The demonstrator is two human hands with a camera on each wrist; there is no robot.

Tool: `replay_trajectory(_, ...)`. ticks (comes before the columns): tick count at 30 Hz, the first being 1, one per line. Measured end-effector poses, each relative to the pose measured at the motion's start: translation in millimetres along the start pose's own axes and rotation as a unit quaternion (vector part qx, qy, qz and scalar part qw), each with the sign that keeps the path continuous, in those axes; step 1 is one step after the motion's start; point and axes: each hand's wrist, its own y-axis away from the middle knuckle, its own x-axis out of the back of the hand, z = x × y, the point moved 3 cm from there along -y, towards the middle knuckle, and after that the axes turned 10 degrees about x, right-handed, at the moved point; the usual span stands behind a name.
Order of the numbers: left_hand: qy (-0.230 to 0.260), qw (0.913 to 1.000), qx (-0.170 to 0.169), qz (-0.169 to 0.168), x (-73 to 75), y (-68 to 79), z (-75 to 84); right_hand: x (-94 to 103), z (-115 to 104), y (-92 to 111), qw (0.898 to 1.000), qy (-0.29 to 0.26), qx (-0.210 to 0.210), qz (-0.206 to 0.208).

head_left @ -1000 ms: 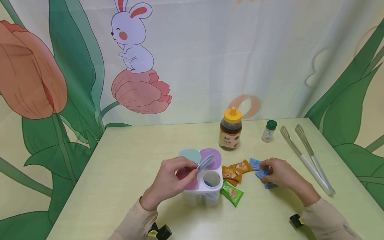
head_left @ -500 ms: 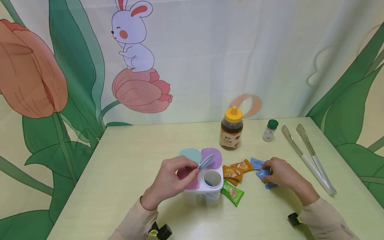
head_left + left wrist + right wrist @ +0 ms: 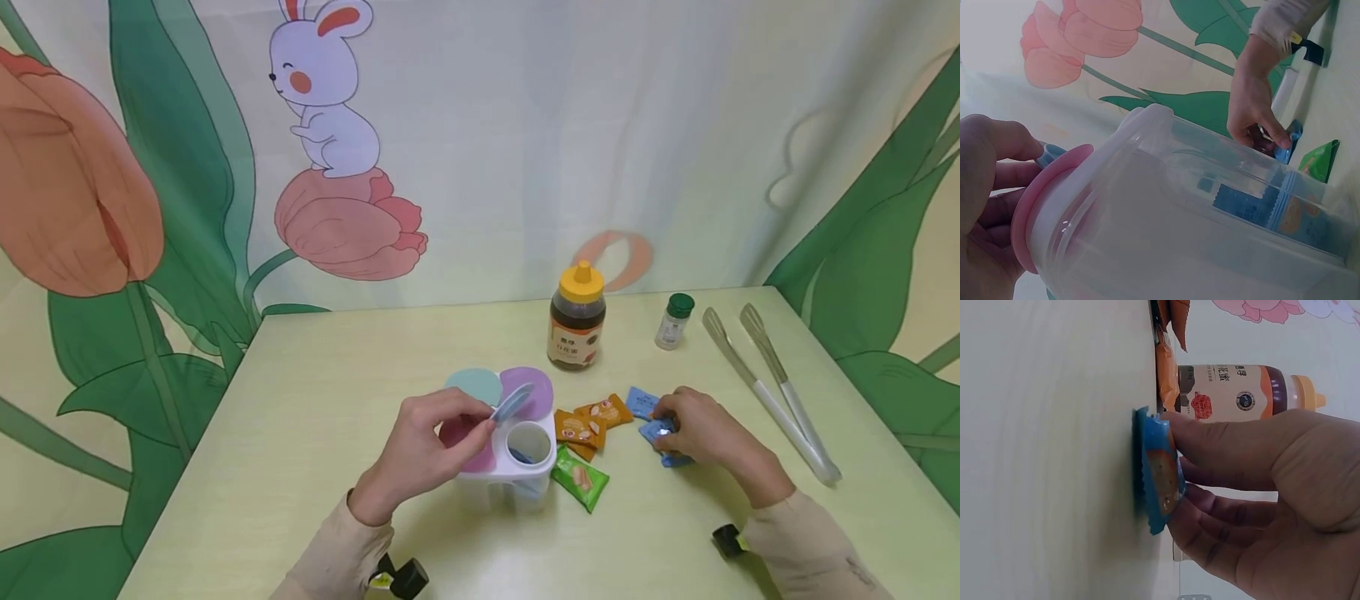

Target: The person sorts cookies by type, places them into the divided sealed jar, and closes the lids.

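A clear storage box [image 3: 495, 493] with a white top [image 3: 525, 474] stands mid-table, with teal, purple and pink round lids. My left hand [image 3: 423, 450] pinches a small light blue lid [image 3: 514, 402] above the box. Beside it, one round opening is uncovered, and a blue snack packet [image 3: 1244, 203] shows through the clear wall. To the right, my right hand [image 3: 708, 429] pinches a blue-wrapped snack packet [image 3: 1163, 472] between thumb and fingers, close over the table. Other blue packets [image 3: 641, 402] lie at its fingertips.
Orange packets [image 3: 581, 429] and a green packet [image 3: 580, 478] lie right of the box. Behind stands a honey bottle [image 3: 576, 329] with a yellow cap, then a green-capped shaker [image 3: 674, 322]. Metal tongs [image 3: 780, 400] lie at the far right. A printed curtain [image 3: 480, 150] hangs behind the table.
The head view shifts slightly. My left hand keeps holding the light blue lid in place, and my right hand stays at the blue packets with only small finger movement.
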Motion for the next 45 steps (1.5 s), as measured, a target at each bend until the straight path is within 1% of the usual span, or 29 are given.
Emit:
replay_trajectory(5,0.001,1.0,-0.004,0.004,4.4,-2.3,0.2,3.1,0,-8,1.0,-0.001,0.01,0.004)
replay_trajectory(9,0.0,1.0,-0.007,0.0,6.2,-4.3,0.5,6.6,-1,-10,1.0,-0.009,0.021,0.007)
replay_trajectory(16,-0.002,1.0,-0.002,-0.005,6.8,-6.5,0.6,13.0,-3,-7,0.999,-0.037,0.029,0.022)
replay_trajectory(22,-0.002,0.9999,0.004,-0.01,6.4,-6.6,0.6,21.0,-6,-2,0.997,-0.07,0.017,0.027)
replay_trajectory(26,-0.001,1.0,0.006,-0.007,6.0,-5.2,0.4,25.0,-8,-1,0.996,-0.078,0.021,0.029)
replay_trajectory(31,0.001,0.9999,0.007,-0.008,4.2,-3.3,-0.3,25.9,-13,3,0.994,-0.094,0.03,0.046)
replay_trajectory(37,0.002,0.9999,0.006,-0.009,4.4,-3.8,0.0,30.0,-23,5,0.99,-0.092,0.049,0.092)
replay_trajectory(43,0.008,0.9999,0.01,-0.007,1.9,-1.2,-0.1,36.6,-39,12,0.986,-0.11,0.056,0.111)
replay_trajectory(45,0.007,0.9999,0.012,-0.006,1.0,-0.4,0.0,39.7,-45,14,0.984,-0.114,0.066,0.119)
